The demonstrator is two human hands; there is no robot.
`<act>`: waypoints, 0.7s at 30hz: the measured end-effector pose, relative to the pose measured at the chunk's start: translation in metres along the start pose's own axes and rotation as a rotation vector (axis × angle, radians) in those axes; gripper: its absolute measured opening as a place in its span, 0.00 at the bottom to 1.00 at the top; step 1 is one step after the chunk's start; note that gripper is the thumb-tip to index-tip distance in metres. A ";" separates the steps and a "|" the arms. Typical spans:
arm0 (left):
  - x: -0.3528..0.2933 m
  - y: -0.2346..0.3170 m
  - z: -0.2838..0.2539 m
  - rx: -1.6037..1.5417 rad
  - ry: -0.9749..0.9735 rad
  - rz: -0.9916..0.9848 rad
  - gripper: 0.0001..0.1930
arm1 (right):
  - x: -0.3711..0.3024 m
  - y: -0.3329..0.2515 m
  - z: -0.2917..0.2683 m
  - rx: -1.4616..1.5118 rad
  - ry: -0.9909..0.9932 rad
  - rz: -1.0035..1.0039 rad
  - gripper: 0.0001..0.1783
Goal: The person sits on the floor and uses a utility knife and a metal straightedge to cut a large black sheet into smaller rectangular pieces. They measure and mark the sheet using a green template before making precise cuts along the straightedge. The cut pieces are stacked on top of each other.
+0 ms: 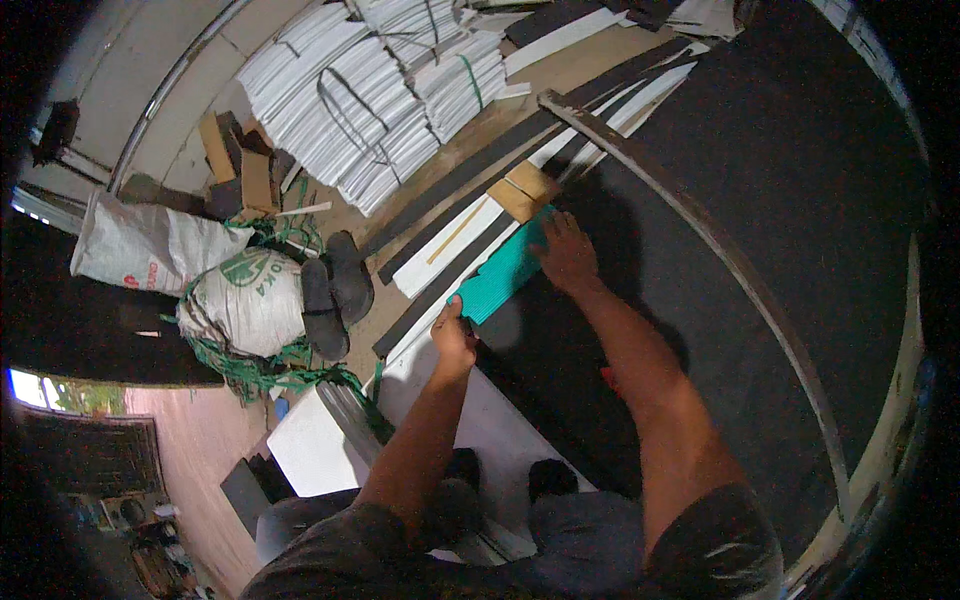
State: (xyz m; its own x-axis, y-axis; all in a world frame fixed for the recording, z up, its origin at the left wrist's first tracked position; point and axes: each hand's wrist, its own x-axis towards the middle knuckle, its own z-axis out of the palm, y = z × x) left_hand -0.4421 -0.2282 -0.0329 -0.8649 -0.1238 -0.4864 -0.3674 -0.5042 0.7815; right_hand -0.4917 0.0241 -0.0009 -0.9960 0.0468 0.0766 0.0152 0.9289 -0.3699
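A teal ribbed strip [497, 281] slants across the edge of a large black sheet [740, 200]. My left hand [455, 335] grips its near end, the thumb lying on top. At its far end, my right hand [568, 250] has its fingers curled down on the strip's right edge. The undersides of the fingers are hidden. Just beyond the strip is a brown cardboard piece [522, 191], folded or in two parts, on white and black strips.
A long narrow bar [715, 235] crosses the black sheet. Tied stacks of white sheets [350, 100] stand at the far left. White sacks [250, 300], dark sandals [348, 278] and green netting [235, 370] lie left. A white block-like stack [325, 440] stands by my left leg.
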 end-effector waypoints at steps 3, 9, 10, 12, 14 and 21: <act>0.010 -0.006 -0.004 0.056 -0.018 -0.084 0.11 | 0.005 0.040 0.031 0.036 0.024 0.041 0.37; 0.052 0.008 -0.032 0.281 -0.254 -0.098 0.20 | -0.002 0.034 0.041 0.020 0.112 -0.005 0.38; 0.054 0.008 -0.027 0.330 -0.258 -0.070 0.21 | -0.003 0.037 0.043 0.014 0.111 -0.006 0.38; 0.066 0.008 -0.009 0.556 -0.128 -0.018 0.27 | -0.004 0.045 0.044 0.026 0.137 -0.025 0.39; 0.100 0.009 -0.023 0.922 0.027 0.129 0.29 | 0.004 0.030 0.042 0.068 0.152 -0.055 0.38; 0.043 0.034 0.093 1.729 -0.289 0.245 0.38 | -0.006 0.039 0.048 0.037 0.164 -0.018 0.36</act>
State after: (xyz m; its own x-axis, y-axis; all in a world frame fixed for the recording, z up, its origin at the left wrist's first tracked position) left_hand -0.5232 -0.1713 0.0092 -0.9071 0.1863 -0.3775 0.0254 0.9193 0.3927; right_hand -0.4891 0.0427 -0.0602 -0.9681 0.0929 0.2328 -0.0083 0.9163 -0.4004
